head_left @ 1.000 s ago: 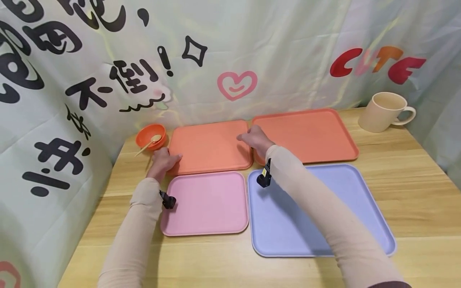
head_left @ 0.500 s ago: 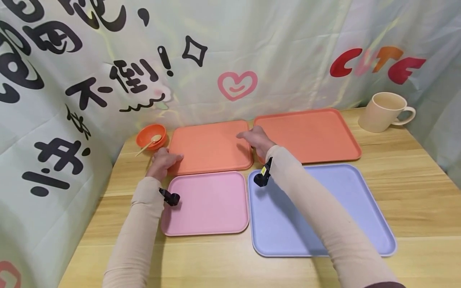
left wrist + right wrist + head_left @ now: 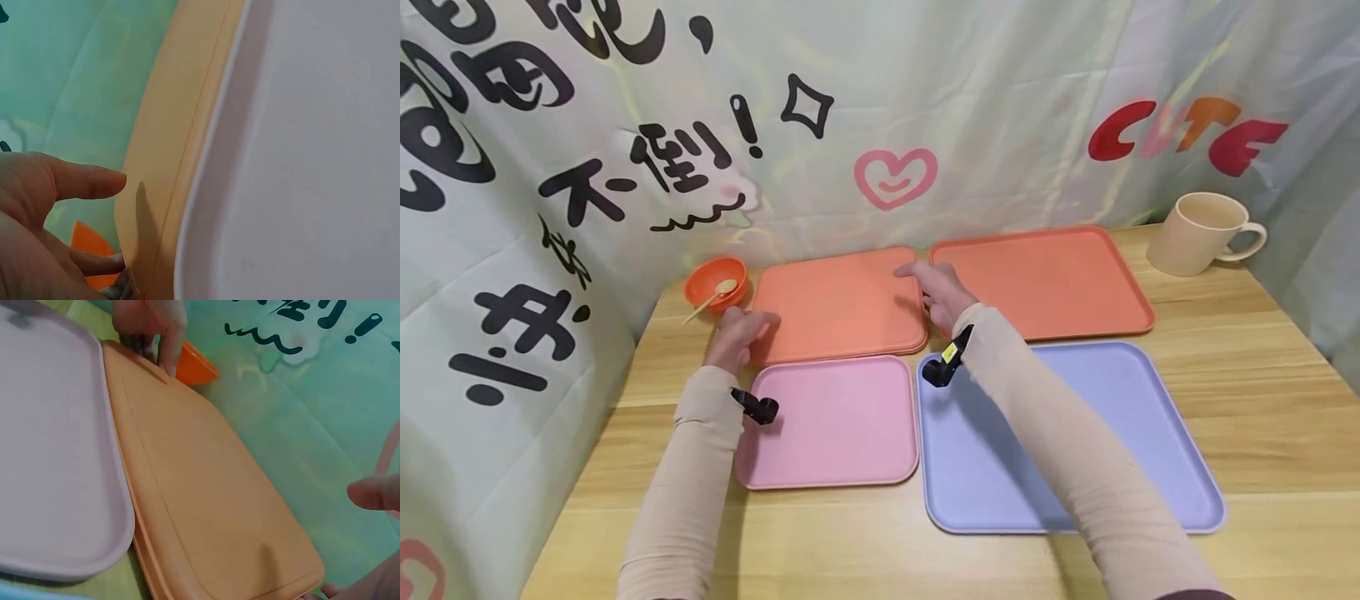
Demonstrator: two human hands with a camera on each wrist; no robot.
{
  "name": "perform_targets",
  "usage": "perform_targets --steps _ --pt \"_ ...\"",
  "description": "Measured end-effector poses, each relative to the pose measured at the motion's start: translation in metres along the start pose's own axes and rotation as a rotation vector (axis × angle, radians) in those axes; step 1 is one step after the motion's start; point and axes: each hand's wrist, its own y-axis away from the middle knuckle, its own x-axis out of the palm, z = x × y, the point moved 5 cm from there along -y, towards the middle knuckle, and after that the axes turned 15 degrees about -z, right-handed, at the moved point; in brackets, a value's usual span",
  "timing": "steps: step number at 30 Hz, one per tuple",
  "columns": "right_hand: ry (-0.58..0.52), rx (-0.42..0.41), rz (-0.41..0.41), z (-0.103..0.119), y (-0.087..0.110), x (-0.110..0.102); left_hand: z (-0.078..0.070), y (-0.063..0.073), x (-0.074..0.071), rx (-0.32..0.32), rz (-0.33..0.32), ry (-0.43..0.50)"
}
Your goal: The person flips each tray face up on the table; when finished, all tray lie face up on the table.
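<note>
The small orange tray (image 3: 835,304) lies at the back left, and its near edge looks doubled, as if another tray sits beneath. At its left end is my left hand (image 3: 733,337). In the left wrist view that hand's fingertips meet the orange tray's (image 3: 169,125) edge while the thumb stays above it, apart. My right hand (image 3: 942,292) is at the tray's right end, between it and the larger orange tray (image 3: 1045,283). The right wrist view shows the right thumb (image 3: 375,492) extended clear of the tray; its other fingers are partly hidden at the tray's corner.
A pink tray (image 3: 835,425) and a blue tray (image 3: 1135,433) lie in front. An orange bowl (image 3: 700,279) with a wooden-looking spoon (image 3: 726,287) stands beside my left hand. A beige mug (image 3: 1180,242) stands back right. A printed cloth (image 3: 1000,125) hangs behind the table.
The larger orange tray has shifted slightly right. My left thumb has risen a little off the small orange tray, and my right hand has moved slightly.
</note>
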Motion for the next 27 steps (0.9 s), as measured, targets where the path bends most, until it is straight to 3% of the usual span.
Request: perform_targets --steps 6,11,21,27 --pt "-0.011 0.004 -0.001 0.003 0.003 -0.005 -0.004 0.007 -0.001 -0.024 0.023 0.060" --pt "-0.025 -0.014 -0.008 0.005 0.006 -0.006 -0.005 0.009 -0.001 -0.056 -0.003 0.132" --pt "-0.064 -0.075 -0.021 0.013 0.014 -0.010 -0.017 0.013 -0.001 -0.015 -0.060 0.267" --pt "-0.164 -0.143 -0.016 0.021 0.021 -0.011 -0.024 0.020 -0.004 0.010 -0.092 0.357"
